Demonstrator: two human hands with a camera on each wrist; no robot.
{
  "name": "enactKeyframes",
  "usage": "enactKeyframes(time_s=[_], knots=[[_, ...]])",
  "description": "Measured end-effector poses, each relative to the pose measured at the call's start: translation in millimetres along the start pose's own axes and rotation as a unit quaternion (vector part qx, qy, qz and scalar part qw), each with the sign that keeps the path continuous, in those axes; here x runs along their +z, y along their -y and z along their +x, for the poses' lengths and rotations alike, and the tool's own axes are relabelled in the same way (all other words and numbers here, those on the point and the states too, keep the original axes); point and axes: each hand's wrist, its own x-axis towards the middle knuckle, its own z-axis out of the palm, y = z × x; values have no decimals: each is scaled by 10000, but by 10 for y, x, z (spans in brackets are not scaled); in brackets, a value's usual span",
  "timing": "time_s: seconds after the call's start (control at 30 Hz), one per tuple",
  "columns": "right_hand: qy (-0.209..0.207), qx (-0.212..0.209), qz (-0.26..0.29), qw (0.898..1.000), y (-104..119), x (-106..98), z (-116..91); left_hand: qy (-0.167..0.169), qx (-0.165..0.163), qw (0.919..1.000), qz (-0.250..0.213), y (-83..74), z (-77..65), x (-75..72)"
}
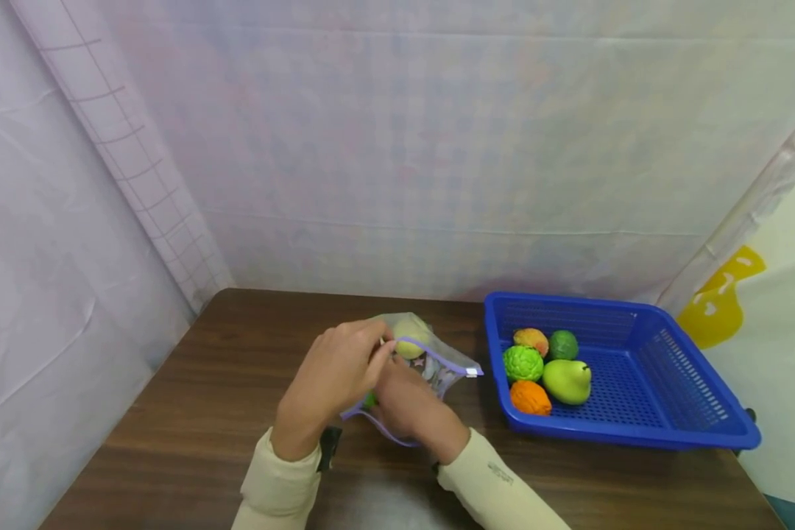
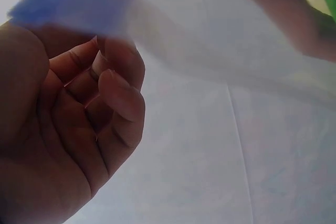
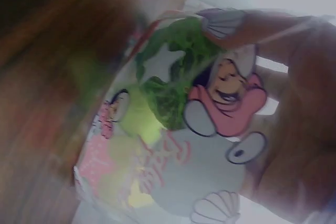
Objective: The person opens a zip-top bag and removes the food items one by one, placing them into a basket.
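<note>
Two hands meet over a clear zip bag (image 1: 416,361) lying on the brown surface (image 1: 192,412) just left of the blue basket (image 1: 676,412). From the head view, the left hand (image 1: 334,375) pinches the bag's purple zip edge near a pale yellow fruit (image 1: 411,335) inside, while the right hand (image 1: 407,408) holds the bag from below and beside it. Five toy fruits, among them a green pear (image 1: 567,380), sit in the basket.

From the left wrist, the left fingers (image 2: 118,85) are curled in toward the palm, with a blurred blue-purple strip just above them; the grip itself cannot be made out.

From the right wrist, the printed bag (image 3: 199,145) fills the frame, a green leafy item (image 3: 173,72) inside.

Sealing well probably calls for keeping both zip rails aligned and the fruit clear of the mouth.
</note>
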Motion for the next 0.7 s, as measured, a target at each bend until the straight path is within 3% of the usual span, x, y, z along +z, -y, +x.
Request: enactKeyframes(time_s=[0.17, 0.33, 0.7], knots=[[-192, -285, 19, 9994, 0, -126, -48, -20, -31, 10000, 36, 4, -1, 4], [-119, -491, 195, 9985, 5, -257, -117, 10, -64, 10000, 32, 0, 2, 2], [104, -356, 161, 9992, 49, -582, -290, 95, -123, 9999, 58, -5, 4, -12]])
